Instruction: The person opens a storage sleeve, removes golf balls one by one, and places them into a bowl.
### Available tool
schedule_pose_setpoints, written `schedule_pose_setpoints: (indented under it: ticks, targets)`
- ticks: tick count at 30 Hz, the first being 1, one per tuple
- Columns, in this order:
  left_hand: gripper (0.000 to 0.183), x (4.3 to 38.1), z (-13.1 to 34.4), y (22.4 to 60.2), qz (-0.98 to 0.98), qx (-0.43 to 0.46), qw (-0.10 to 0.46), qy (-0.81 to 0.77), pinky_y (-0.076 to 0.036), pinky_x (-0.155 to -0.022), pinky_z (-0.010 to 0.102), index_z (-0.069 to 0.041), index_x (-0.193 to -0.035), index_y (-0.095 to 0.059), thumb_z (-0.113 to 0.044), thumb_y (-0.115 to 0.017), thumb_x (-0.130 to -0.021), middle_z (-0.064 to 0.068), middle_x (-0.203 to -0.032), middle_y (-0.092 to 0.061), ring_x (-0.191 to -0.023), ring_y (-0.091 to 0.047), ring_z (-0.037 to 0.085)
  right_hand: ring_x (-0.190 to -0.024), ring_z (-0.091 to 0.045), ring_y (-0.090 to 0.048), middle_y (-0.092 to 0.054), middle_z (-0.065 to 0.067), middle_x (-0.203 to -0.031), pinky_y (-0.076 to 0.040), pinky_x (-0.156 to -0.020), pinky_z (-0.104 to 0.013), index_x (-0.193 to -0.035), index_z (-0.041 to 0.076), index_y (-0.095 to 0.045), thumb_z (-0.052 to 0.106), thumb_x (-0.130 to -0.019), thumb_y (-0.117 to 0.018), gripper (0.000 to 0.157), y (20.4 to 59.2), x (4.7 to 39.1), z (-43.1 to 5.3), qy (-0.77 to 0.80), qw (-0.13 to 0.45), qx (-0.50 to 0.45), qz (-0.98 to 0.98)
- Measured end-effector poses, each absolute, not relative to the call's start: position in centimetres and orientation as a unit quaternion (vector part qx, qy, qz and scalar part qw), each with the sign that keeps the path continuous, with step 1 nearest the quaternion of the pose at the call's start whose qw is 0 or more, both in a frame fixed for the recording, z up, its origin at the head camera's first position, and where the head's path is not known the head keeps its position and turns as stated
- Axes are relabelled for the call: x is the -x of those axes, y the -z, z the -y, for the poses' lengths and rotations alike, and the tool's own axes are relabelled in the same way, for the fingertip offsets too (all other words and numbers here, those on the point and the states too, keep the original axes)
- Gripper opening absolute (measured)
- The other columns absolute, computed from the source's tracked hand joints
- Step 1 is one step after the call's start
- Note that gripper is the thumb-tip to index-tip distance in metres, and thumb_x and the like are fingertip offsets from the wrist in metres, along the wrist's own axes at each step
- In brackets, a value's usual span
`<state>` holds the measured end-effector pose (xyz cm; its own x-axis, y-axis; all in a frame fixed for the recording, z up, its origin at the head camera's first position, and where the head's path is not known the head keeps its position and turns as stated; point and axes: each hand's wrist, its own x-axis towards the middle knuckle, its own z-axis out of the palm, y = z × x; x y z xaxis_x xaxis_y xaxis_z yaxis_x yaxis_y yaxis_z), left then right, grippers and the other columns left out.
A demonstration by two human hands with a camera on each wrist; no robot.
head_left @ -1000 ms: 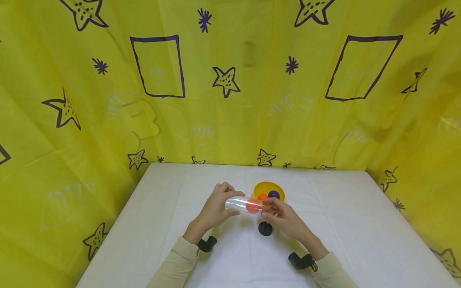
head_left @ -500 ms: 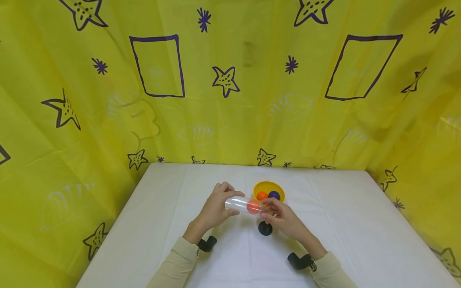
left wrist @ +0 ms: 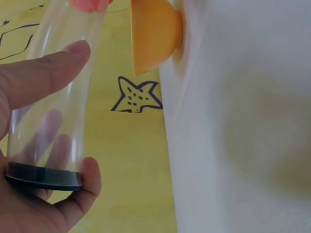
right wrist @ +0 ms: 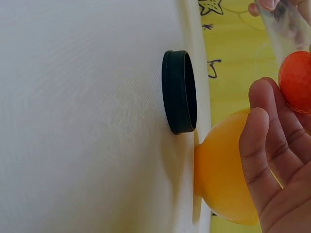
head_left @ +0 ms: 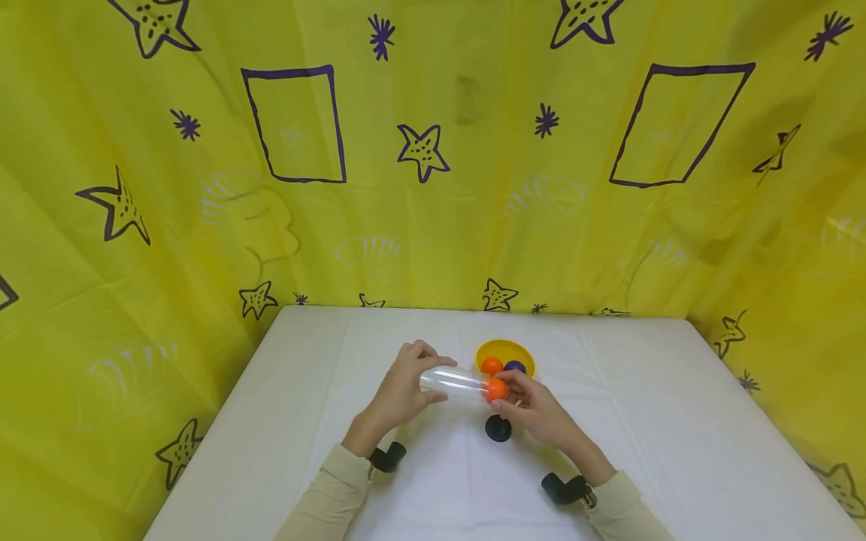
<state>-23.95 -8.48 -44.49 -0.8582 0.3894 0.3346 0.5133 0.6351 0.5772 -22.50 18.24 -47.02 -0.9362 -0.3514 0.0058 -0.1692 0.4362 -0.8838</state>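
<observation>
A clear tube (head_left: 455,382) lies sideways in the air, gripped by my left hand (head_left: 401,389) with thumb and fingers around it. A dark cap (left wrist: 44,175) closes its left end, as the left wrist view shows. At the other end an orange ball (head_left: 497,389) sits at the mouth, most of it outside the tube. The thumb and fingertips of my right hand (head_left: 540,412) pinch this ball; in the right wrist view the ball (right wrist: 296,81) is cut by the frame edge and the thumb is out of sight.
Just behind the hands stands a yellow bowl (head_left: 502,348) with another orange ball (head_left: 492,365) and a dark purple ball (head_left: 516,367). A loose black cap (head_left: 498,428) rests on the white table (head_left: 325,342) below the right hand. Yellow curtain (head_left: 379,218) hangs around the table.
The orange ball has come rightward from inside the tube to its mouth, between my right fingertips. My left hand and the tube have shifted very slightly left.
</observation>
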Motion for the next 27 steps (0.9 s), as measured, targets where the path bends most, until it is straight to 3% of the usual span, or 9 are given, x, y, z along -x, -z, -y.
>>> schedule_pose_setpoints:
  ticks: [12, 23, 27]
  targets:
    - [0.043, 24.1, 9.0, 44.3, 0.884, 0.249, 0.096, 0.383, -0.045, -0.086, 0.035, -0.026, -0.114, -0.069, -0.017, -0.083, -0.074, 0.003, -0.111, -0.055, -0.103, -0.043, 0.016, -0.081, -0.022, -0.056, -0.061, -0.007, -0.104, -0.050, -0.057, -0.028, -0.121, 0.019, -0.056, 0.039, -0.085, -0.071, 0.044, 47.2, 22.8, -18.9, 0.490, 0.057, 0.154, -0.856]
    - [0.044, 24.4, 9.1, 44.7, 0.889, 0.241, 0.095, 0.377, -0.046, -0.082, 0.029, -0.029, -0.116, -0.067, -0.022, -0.083, -0.075, -0.004, -0.109, -0.052, -0.102, -0.042, 0.013, -0.082, -0.018, -0.058, -0.063, -0.010, -0.100, -0.050, -0.069, -0.023, -0.120, 0.006, -0.056, 0.021, -0.086, -0.073, 0.041, 45.6, 22.5, -19.2, 0.504, 0.030, 0.162, -0.848]
    - [0.044, 24.4, 9.1, 44.8, 0.883, 0.241, 0.092, 0.392, -0.045, -0.082, 0.031, -0.027, -0.116, -0.067, -0.023, -0.083, -0.075, -0.002, -0.109, -0.052, -0.104, -0.044, 0.019, -0.082, -0.019, -0.059, -0.064, -0.011, -0.101, -0.051, -0.070, -0.023, -0.120, 0.005, -0.057, 0.015, -0.087, -0.071, 0.038, 45.3, 22.5, -19.5, 0.499, 0.018, 0.163, -0.851]
